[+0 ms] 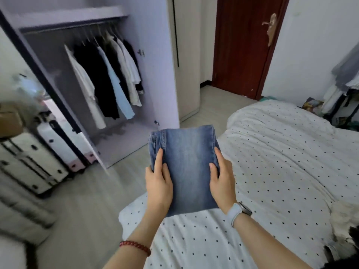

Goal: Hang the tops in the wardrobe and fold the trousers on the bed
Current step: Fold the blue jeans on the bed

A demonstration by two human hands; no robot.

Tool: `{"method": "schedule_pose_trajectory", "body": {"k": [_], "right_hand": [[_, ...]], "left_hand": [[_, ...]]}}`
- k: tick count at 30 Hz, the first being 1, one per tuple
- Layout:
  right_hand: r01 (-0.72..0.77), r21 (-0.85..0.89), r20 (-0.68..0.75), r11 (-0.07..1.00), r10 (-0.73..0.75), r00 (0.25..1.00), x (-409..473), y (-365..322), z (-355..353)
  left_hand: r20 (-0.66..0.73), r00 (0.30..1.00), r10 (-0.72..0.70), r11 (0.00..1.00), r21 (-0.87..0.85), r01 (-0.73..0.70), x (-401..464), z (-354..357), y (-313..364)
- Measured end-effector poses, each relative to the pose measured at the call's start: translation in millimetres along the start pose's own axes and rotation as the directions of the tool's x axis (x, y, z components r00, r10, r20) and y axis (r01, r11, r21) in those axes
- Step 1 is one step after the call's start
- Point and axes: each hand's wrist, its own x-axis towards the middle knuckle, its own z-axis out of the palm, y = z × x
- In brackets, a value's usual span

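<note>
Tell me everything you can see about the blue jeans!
The jeans are faded blue denim, folded into a neat rectangle, paler down the middle. A stitched seam shows along the top left edge. Both hands hold them up over the corner of the dotted bed: the left hand grips the left edge, the right hand the right edge, thumbs on top.

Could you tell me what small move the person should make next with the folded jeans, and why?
Probably lower the folded jeans onto the dotted bedspread just to the right. The left hand and right hand grip the two side edges, the denim already looks folded into a compact rectangle, it is held up over the bed's edge, and tops already hang in the open wardrobe.
</note>
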Motion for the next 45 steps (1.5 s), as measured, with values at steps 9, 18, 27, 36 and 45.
{"method": "schedule_pose_trajectory", "body": {"k": [9,18,27,36,45], "right_hand": [[0.28,0.189,-0.013,0.941,-0.283,0.959,33.8,-134.3,180.4],[0.373,0.221,-0.055,0.901,-0.37,0.927,67.6,-242.0,352.8],[0.358,0.169,-0.121,0.918,-0.341,0.932,160.5,-247.2,395.8],[0.468,0.126,-0.261,0.875,-0.426,0.866,347.2,-236.0,422.8],[0.592,0.229,-0.323,0.773,-0.513,0.795,626.8,-307.4,502.6]], "left_hand": [[-0.27,0.948,0.166,0.986,0.051,-0.159,121.3,-174.1,-39.0],[-0.362,0.904,0.226,0.974,0.064,-0.218,253.8,-318.7,-87.7],[-0.309,0.898,0.312,0.943,-0.015,-0.333,368.3,-292.1,-88.3],[-0.321,0.854,0.409,0.895,-0.043,-0.445,547.8,-206.0,-46.8],[-0.451,0.728,0.517,0.822,0.025,-0.569,817.3,-172.7,51.4]]}}
